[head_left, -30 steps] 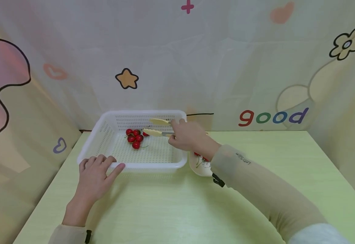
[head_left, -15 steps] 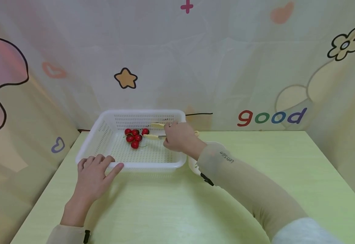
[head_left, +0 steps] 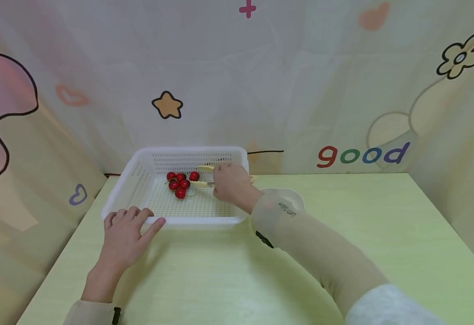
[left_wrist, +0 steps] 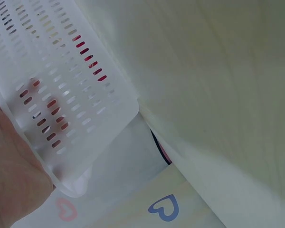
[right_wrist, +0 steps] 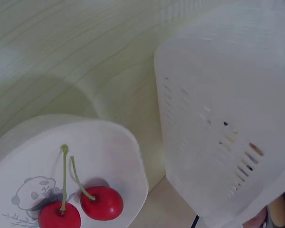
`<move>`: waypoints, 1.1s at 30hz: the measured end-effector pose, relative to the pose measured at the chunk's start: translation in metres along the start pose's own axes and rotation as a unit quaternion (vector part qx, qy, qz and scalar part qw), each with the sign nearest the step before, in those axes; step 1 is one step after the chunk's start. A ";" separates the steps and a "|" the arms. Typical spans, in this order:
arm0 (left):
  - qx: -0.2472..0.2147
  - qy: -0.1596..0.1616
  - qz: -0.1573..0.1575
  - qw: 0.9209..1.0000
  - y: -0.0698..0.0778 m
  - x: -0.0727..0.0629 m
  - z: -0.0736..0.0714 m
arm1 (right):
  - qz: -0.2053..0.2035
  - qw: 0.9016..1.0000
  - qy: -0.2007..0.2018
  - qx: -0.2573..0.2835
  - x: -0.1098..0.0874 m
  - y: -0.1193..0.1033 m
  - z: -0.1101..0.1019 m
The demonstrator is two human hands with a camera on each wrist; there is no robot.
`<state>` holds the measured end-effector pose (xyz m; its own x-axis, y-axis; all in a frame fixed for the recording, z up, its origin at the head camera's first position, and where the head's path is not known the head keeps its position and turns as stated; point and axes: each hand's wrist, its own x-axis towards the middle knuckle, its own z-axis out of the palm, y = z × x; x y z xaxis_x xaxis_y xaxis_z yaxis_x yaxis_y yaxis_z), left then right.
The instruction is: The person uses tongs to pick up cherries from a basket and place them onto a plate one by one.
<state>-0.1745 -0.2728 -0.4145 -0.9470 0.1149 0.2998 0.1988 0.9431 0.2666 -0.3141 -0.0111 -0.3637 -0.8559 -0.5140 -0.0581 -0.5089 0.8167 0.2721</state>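
Note:
A white perforated basket (head_left: 204,220) stands on the table with several red cherries (head_left: 180,193) grouped left of its middle. My left hand (head_left: 124,239) holds the basket's near-left rim. Its fingers reach inside, showing as skin-coloured patches through the slots in the left wrist view, and the thumb lies along the rim. My right hand (head_left: 230,185) grips pale yellow tongs (head_left: 199,184) over the basket's right part. The tongs' two arms are apart, tips pointing left, close to the rightmost cherry (head_left: 194,176). I see nothing pinched between the tips; the hand hides the tongs' middle.
A white dish (right_wrist: 109,142) with a panda print stands right of the basket, partly under my right forearm. Two stemmed cherries (right_wrist: 102,203) show in it. A printed curtain (head_left: 220,90) hangs behind the pale green table (head_left: 204,280).
My right hand has moved left and slightly down with the tongs, further into the basket. A cherry near the tips, partly covered before, now shows fully. My left hand keeps its place.

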 end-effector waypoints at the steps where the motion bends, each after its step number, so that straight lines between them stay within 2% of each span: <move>1: 0.000 0.000 0.000 1.000 0.000 0.000 0.000 | 0.001 1.000 0.001 -0.002 0.001 -0.001 0.000; 11: -0.002 0.008 0.004 1.000 0.000 0.000 0.002 | 0.002 0.999 0.016 -0.051 0.003 -0.009 0.002; 19: -0.002 0.007 0.002 1.000 0.000 0.000 0.002 | -0.006 0.997 0.026 -0.070 0.005 -0.011 0.004; 27: -0.002 0.007 0.001 1.000 0.002 0.000 0.002 | -0.005 0.997 0.039 -0.062 0.003 -0.010 0.004; 33: -0.002 0.004 0.000 1.000 0.002 -0.001 0.000 | -0.003 0.999 0.038 -0.033 0.000 -0.007 0.001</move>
<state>-0.1736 -0.2706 -0.4143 -0.9452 0.1125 0.3065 0.1995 0.9421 0.2695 -0.3111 -0.0161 -0.3669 -0.8417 -0.5398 0.0119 -0.5055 0.7954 0.3343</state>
